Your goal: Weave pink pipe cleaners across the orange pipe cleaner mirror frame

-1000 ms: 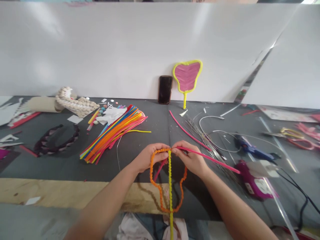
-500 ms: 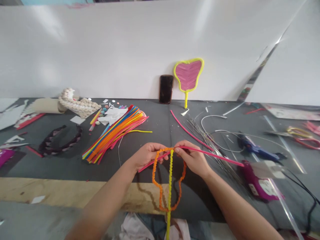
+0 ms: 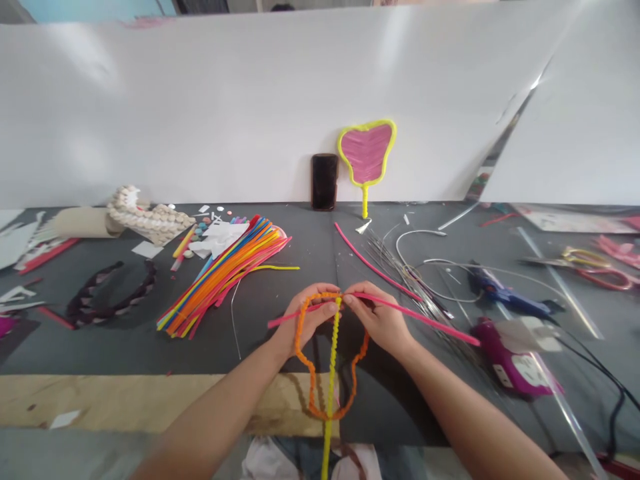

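My left hand (image 3: 306,320) and my right hand (image 3: 376,320) meet over the dark mat, both pinched at the top of an orange twisted-wire frame (image 3: 306,363) shaped like a fan. A yellow stem (image 3: 330,373) runs down the frame's middle toward me. A long pink strip (image 3: 425,319) crosses the frame's top; my right fingers pinch it by the stem, and its short end pokes out left past my left hand. My left fingers curl round the frame's upper left rim.
A finished pink fan with yellow rim (image 3: 367,155) and a dark phone (image 3: 325,181) lean on the white backboard. A bundle of coloured strips (image 3: 225,272) lies left, thin wires (image 3: 400,270) and two glue guns (image 3: 510,363) right, scissors (image 3: 585,260) far right.
The pink strip's short end has swung from under the frame to stick out left past my left hand. The frame and both hands stay in nearly the same spot.
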A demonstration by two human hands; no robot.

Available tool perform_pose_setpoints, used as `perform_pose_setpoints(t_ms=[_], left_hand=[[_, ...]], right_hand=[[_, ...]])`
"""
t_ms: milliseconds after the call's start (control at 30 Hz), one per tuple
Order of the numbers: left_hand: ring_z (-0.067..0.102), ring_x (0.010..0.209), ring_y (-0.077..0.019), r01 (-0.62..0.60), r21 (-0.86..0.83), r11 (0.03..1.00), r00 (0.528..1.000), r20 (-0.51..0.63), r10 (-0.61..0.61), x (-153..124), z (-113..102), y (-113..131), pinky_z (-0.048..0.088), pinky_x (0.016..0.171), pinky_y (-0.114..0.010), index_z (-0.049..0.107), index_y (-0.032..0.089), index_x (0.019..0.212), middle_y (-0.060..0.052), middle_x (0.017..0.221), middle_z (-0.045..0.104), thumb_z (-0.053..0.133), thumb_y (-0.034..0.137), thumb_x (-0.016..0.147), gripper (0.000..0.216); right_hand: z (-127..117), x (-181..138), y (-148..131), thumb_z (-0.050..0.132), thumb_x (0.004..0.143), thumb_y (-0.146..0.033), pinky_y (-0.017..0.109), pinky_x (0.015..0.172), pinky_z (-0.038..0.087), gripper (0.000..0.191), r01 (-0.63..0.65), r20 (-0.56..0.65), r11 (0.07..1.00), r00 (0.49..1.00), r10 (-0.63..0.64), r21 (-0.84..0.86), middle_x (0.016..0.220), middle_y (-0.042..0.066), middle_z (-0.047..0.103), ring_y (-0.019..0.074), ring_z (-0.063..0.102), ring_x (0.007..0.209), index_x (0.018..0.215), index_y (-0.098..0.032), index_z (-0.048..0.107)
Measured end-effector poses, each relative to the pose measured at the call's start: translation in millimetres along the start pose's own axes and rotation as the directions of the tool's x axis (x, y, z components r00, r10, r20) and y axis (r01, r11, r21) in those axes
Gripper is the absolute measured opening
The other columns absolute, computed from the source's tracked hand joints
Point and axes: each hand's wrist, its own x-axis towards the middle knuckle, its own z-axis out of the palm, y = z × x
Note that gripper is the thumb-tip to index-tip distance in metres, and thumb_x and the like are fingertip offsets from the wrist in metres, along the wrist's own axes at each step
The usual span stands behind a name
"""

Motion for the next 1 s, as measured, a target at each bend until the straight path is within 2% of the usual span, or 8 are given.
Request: perform_pose_setpoints(t_ms=[133, 267, 400, 567, 733, 833, 1000], left_hand=[[0.065, 0.066, -0.0143, 0.078, -0.113, 0.991, 0.996, -0.038, -0.083, 2.1, 0.5, -4.5, 0.051, 0.068, -0.027, 0.063, 0.015, 0.096, -0.005, 0.08, 0.07, 0.079, 0.03, 0.066, 0.038], [0.066, 0.066, -0.014, 0.114, -0.166, 0.98, 0.99, -0.062, -0.126, 2.9, -0.7, -3.5, 0.051, 0.066, -0.026, 0.063, 0.014, 0.091, -0.005, 0.076, 0.071, 0.08, 0.029, 0.064, 0.036], [0.065, 0.066, -0.0132, 0.134, -0.142, 0.981, 0.987, -0.069, -0.144, 2.4, -1.6, -1.8, 0.05, 0.065, -0.024, 0.064, 0.013, 0.087, -0.006, 0.076, 0.071, 0.08, 0.03, 0.065, 0.032], [0.063, 0.062, -0.0124, 0.121, -0.072, 0.99, 0.992, -0.022, -0.123, -0.4, 0.5, 1.6, 0.049, 0.062, -0.024, 0.065, 0.013, 0.082, -0.003, 0.07, 0.069, 0.078, 0.032, 0.067, 0.028], [0.066, 0.066, -0.0161, 0.119, -0.022, 0.993, 0.992, 0.051, -0.118, 0.0, -2.5, 2.8, 0.052, 0.066, -0.028, 0.066, 0.013, 0.087, -0.006, 0.076, 0.071, 0.076, 0.035, 0.069, 0.03], [0.067, 0.069, -0.017, 0.105, 0.02, 0.994, 0.993, 0.053, -0.106, 1.2, -5.1, 3.8, 0.052, 0.068, -0.029, 0.067, 0.013, 0.087, -0.007, 0.08, 0.071, 0.076, 0.036, 0.069, 0.03], [0.061, 0.064, -0.0128, -0.002, 0.147, 0.989, 1.0, -0.013, 0.004, 0.8, -3.6, 7.6, 0.05, 0.065, -0.025, 0.066, 0.014, 0.08, -0.002, 0.069, 0.067, 0.072, 0.034, 0.072, 0.023]], right_hand=[[-2.2, -0.4, -0.7, 0.054, 0.087, -0.029, 0.024, 0.062, 0.049, 0.014, 0.063, 0.052, 0.993, 0.997, -0.058, -0.097, 0.074, 0.001, 0.068, 0.0146, 0.063, 0.066, 0.083, -0.021, 0.065], [-6.4, -0.4, 1.0, 0.054, 0.086, -0.023, 0.024, 0.067, 0.052, 0.013, 0.086, 0.103, 0.982, 0.992, -0.069, -0.169, 0.083, 0.001, 0.071, 0.0149, 0.066, 0.072, 0.092, -0.023, 0.066], [-9.3, 0.3, 3.7, 0.052, 0.088, -0.021, 0.028, 0.075, 0.053, 0.016, 0.198, 0.105, 0.956, 0.978, -0.179, -0.219, 0.088, 0.003, 0.072, 0.0163, 0.068, 0.079, 0.094, -0.023, 0.066], [-11.6, 2.5, 0.5, 0.051, 0.089, -0.019, 0.034, 0.081, 0.053, 0.016, 0.335, 0.096, 0.925, 0.942, -0.322, -0.178, 0.094, 0.006, 0.072, 0.0185, 0.066, 0.09, 0.09, -0.023, 0.066], [-12.7, 1.5, 1.2, 0.05, 0.089, -0.02, 0.031, 0.075, 0.054, 0.015, 0.26, 0.09, 0.953, 0.964, -0.248, -0.154, 0.089, 0.005, 0.071, 0.0178, 0.067, 0.083, 0.091, -0.022, 0.065], [-11.8, 0.6, 3.0, 0.052, 0.089, -0.02, 0.03, 0.073, 0.053, 0.013, 0.232, 0.09, 0.959, 0.971, -0.22, -0.162, 0.086, 0.005, 0.07, 0.0176, 0.066, 0.081, 0.089, -0.022, 0.065], [-8.2, 1.7, 1.5, 0.055, 0.086, -0.018, 0.033, 0.077, 0.052, 0.01, 0.309, 0.05, 0.934, 0.951, -0.305, -0.18, 0.086, 0.004, 0.068, 0.0182, 0.063, 0.083, 0.091, -0.022, 0.062]])
